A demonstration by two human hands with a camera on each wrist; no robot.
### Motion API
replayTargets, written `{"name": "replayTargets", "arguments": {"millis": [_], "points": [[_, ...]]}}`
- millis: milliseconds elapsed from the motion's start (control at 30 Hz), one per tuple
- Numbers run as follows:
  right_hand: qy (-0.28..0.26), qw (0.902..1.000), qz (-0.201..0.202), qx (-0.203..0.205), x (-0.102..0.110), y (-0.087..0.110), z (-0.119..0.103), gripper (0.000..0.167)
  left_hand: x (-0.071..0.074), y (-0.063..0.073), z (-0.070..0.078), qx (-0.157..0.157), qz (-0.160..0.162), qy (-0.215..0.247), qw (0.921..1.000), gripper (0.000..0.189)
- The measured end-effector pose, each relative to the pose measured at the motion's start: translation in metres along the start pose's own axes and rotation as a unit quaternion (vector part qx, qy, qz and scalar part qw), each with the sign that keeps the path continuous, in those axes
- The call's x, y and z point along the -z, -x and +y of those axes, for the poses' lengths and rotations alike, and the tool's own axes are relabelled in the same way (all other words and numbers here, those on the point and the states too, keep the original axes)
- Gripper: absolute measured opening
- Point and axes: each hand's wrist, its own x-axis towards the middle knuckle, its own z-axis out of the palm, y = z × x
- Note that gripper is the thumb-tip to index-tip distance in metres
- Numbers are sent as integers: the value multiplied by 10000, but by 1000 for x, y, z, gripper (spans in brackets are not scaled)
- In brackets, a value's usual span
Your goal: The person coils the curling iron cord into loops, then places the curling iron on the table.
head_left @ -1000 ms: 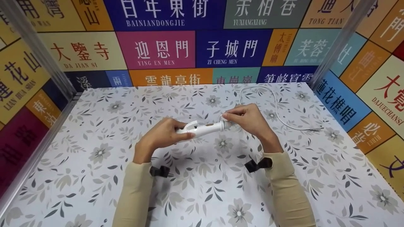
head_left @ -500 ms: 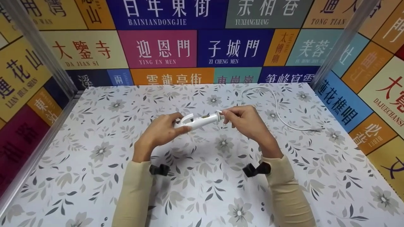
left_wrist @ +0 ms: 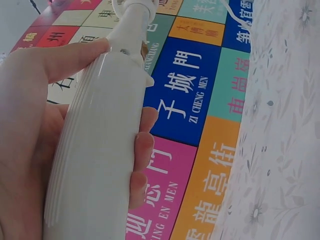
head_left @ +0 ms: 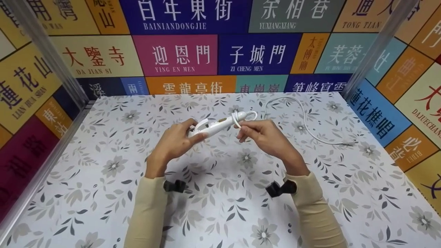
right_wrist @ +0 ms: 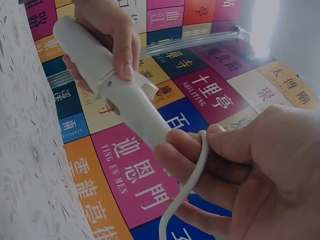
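My left hand [head_left: 176, 139] grips a white curling iron [head_left: 216, 128] by its thick ribbed end, thumb along the side. The iron slants up to the right above the table, with a curved lever near the thumb and a brown switch on the thinner handle. Its white cord [head_left: 256, 115] loops out of the handle's tip and lies wound around the handle near that end. My right hand [head_left: 267, 137] pinches the cord between thumb and index finger just below the handle. In the right wrist view, the pinched cord [right_wrist: 192, 182] hangs down past the other fingers.
The rest of the cord [head_left: 304, 119] curves over the floral tabletop [head_left: 220, 206] at the back right, its end [head_left: 349, 143] lying near the right side. Panels with colourful lettering [head_left: 175, 55] stand behind and at both sides.
The right hand has carried the cord around the handle and now sits below it. The handle end has tilted upward, and a cord loop shows at its tip.
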Motion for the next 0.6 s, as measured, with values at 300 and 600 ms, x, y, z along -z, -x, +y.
{"name": "replayTargets", "arguments": {"millis": [300, 600], "points": [[-562, 9961, -675, -3, -5, -8, 15, 27, 5, 2, -2, 16, 75, 91, 9999, 46], [161, 9931, -1085, -407, -5, -13, 32, 33, 10, 4, -6, -34, 42, 252, 9997, 40]]}}
